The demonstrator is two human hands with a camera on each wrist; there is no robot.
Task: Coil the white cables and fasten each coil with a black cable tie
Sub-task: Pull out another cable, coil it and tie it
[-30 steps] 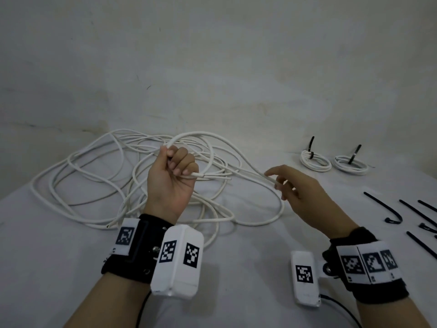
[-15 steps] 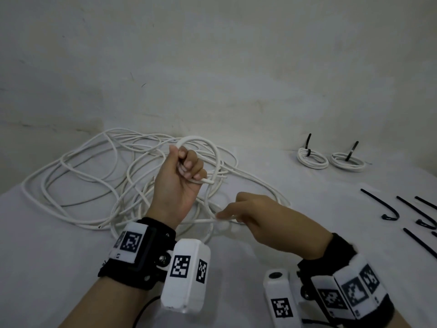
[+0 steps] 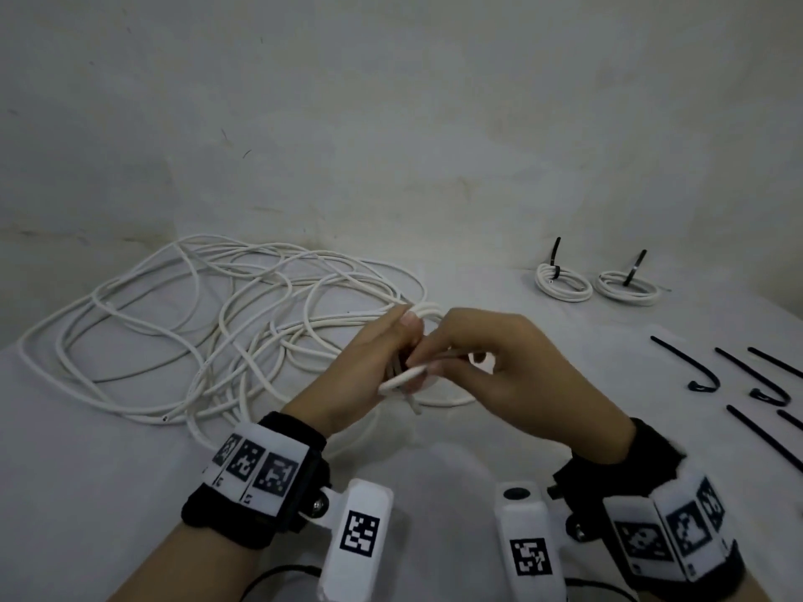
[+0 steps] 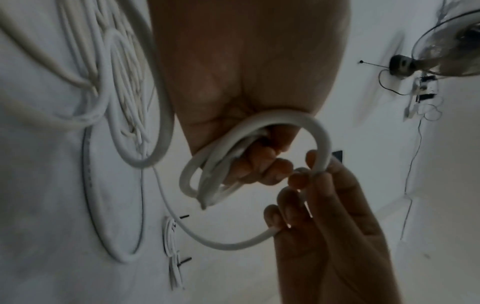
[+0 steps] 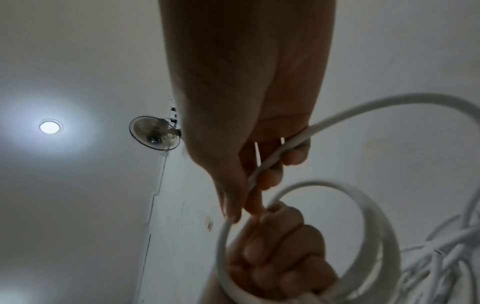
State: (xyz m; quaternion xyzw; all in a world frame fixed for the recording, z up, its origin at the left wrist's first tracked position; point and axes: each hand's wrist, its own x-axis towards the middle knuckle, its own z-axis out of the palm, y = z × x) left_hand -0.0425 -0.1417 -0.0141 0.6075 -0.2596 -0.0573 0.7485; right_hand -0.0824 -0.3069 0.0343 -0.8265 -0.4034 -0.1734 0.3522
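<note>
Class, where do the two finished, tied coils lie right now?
In the head view, the two tied coils lie side by side at the table's far right, near the wall, beyond the loose black cable ties.

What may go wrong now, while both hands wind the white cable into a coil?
The left hand grips only a few loops; they may spring open if it loosens. The cable led by the right hand trails from the tangled pile and may snag. The loose ties lie beyond either hand.
</note>
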